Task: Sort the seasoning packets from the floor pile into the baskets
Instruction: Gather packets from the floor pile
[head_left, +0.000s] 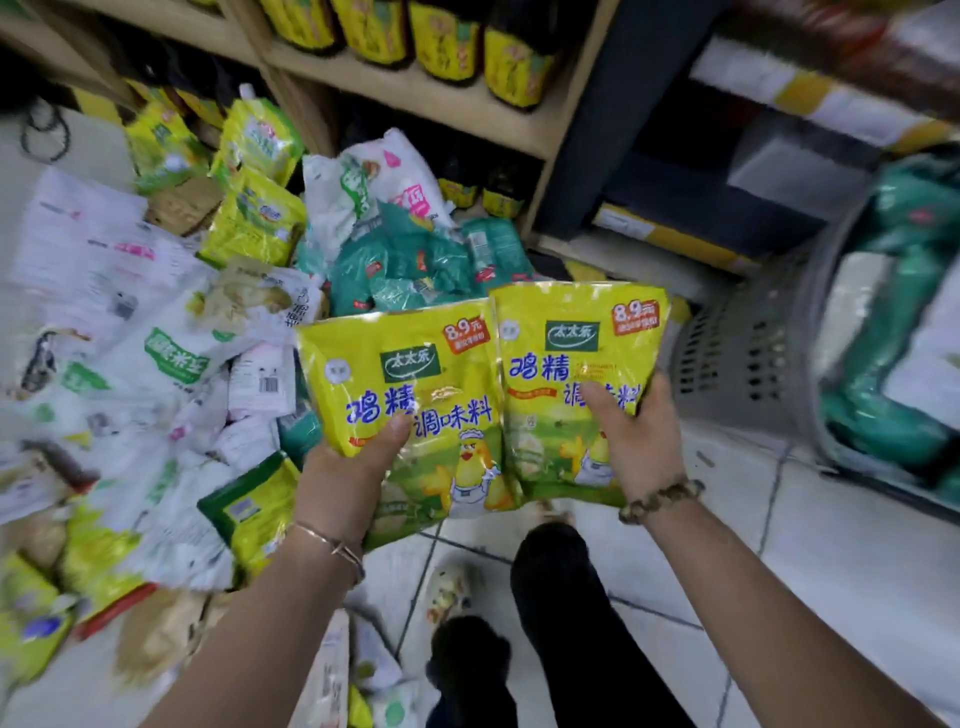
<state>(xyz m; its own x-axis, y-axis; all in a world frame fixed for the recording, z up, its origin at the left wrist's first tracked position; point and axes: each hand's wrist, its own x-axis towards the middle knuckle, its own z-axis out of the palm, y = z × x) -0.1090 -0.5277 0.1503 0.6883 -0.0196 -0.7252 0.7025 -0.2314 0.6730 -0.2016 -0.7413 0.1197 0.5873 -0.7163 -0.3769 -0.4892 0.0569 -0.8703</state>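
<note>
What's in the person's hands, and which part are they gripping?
The left hand holds the left yellow packet, the right hand the right yellow packet, each by its lower half.

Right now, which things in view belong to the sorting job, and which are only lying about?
Belong to the job: left yellow packet, held by the left hand; right yellow packet, held by the right hand; floor pile of mixed packets; grey basket.
Just lying about: yellow-labelled bottles on the wooden shelf.

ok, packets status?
Left grip holds one yellow plastic seasoning packet. Right grip holds a second yellow packet. Grey perforated basket at right, path looks open.
</note>
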